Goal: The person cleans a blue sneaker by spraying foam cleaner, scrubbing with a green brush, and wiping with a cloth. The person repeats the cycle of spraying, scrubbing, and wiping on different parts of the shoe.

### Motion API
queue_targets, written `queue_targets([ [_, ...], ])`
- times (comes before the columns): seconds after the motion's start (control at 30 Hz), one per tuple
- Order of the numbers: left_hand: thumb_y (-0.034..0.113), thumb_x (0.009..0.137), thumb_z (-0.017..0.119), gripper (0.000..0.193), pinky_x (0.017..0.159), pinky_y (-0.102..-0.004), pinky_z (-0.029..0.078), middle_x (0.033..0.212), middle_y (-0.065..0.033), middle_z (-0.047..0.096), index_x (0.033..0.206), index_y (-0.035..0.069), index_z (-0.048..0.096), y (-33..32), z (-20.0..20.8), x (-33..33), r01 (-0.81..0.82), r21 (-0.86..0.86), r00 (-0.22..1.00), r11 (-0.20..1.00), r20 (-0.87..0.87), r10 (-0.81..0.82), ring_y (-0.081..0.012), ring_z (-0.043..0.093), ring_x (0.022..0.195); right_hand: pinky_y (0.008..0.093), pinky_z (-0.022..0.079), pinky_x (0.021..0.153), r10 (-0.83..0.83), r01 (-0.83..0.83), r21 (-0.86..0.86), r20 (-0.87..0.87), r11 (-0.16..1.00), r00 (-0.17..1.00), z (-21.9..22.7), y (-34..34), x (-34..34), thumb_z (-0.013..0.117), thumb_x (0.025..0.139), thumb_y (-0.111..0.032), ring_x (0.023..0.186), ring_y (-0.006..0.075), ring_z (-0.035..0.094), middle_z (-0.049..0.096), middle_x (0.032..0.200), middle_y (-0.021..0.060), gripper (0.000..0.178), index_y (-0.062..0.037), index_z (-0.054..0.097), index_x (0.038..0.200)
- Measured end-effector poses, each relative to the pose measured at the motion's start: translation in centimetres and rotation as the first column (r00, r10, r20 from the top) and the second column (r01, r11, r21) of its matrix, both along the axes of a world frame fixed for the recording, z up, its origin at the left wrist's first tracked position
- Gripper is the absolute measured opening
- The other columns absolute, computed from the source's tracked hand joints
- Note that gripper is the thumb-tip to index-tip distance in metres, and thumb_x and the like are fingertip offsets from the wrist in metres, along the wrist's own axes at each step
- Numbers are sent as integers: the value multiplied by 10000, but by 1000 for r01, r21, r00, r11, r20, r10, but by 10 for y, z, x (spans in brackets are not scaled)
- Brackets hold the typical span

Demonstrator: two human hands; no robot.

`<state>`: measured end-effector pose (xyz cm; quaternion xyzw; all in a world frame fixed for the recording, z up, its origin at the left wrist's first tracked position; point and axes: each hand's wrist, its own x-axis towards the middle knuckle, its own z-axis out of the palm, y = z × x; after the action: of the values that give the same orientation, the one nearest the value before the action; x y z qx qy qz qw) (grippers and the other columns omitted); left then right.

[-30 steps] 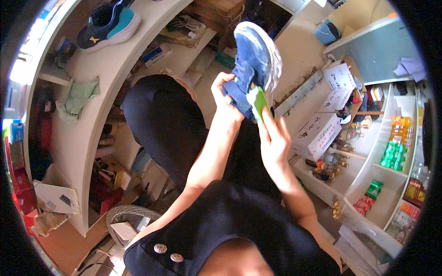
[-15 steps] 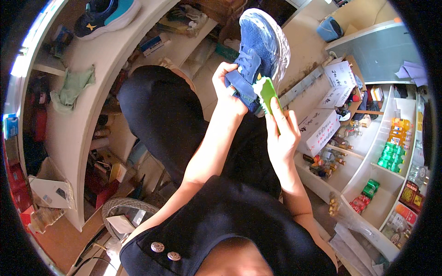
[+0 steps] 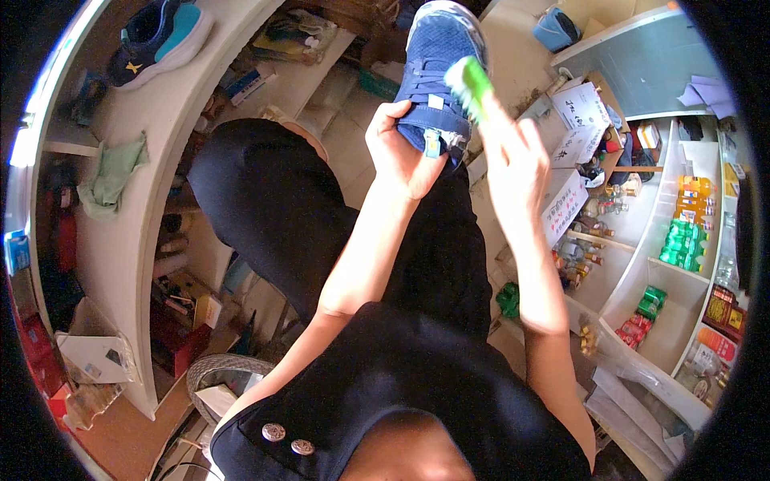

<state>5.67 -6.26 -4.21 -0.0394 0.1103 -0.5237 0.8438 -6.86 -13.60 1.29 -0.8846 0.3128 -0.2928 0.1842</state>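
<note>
In front of you: the blue shoe (image 3: 437,48), toe pointing away, its top facing you.
Left hand (image 3: 405,156): it grips the shoe by its heel end, likely to keep it steady.
Right hand (image 3: 513,152): it grips the green brush (image 3: 473,84) over the shoe's right side; touching or not, I can't tell.
White counter (image 3: 120,264): another shoe (image 3: 164,48) sits near its far end.

At twelve o'clock, the blue shoe (image 3: 427,86) meets the upper edge at its toe and hides some of the left hand's (image 3: 399,159) fingers. Toward one o'clock, motion blurs the green brush (image 3: 472,83) and the right hand's (image 3: 517,160) fingertips; whether bristles touch shoe is unclear. Labels on three o'clock's green bottles (image 3: 684,244) are too small to read.
</note>
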Motion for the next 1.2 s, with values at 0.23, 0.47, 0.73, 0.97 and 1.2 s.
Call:
queue_targets([
  [0.23,263,840,546,414,916,-442,483,1131,-150,637,1161,2,561,-1,1,-4,21,172,994,985,102,-39,-292,630,983,333,528,547,28,-42,-183,-77,982,997,3,0,-5,743,804,-111,597,173,589,509,743,38,411,-279,689,1176],
  [0.47,845,813,302,996,947,-400,459,1197,-131,623,1267,-13,526,-9,3,-3,-201,347,878,916,478,12,-270,598,1066,323,488,523,124,-123,-129,7,984,992,0,22,-15,754,785,-93,547,154,519,491,729,32,390,-228,706,1148],
  [0.73,885,777,229,964,829,-396,512,1140,-70,648,1209,98,582,-3,10,-7,-185,421,932,888,362,22,-244,626,986,350,491,533,169,-179,-169,-73,969,983,15,12,-6,722,830,-162,631,170,590,519,764,38,195,-174,713,1025],
  [0.97,888,777,105,1104,849,-375,496,1142,-119,642,1289,1,519,1,-7,7,-6,157,913,988,404,-59,-229,620,984,344,502,544,143,-153,-115,-94,981,985,10,8,0,737,823,-174,618,187,598,546,771,47,210,-188,714,1031],
  [1.2,642,843,567,782,844,-409,546,1135,-165,628,1243,-27,512,-1,0,11,-37,132,964,991,264,1,-290,634,994,269,433,578,-18,27,-53,170,998,985,-11,-5,-20,693,855,-45,617,128,489,498,718,42,405,-160,658,1242],
])
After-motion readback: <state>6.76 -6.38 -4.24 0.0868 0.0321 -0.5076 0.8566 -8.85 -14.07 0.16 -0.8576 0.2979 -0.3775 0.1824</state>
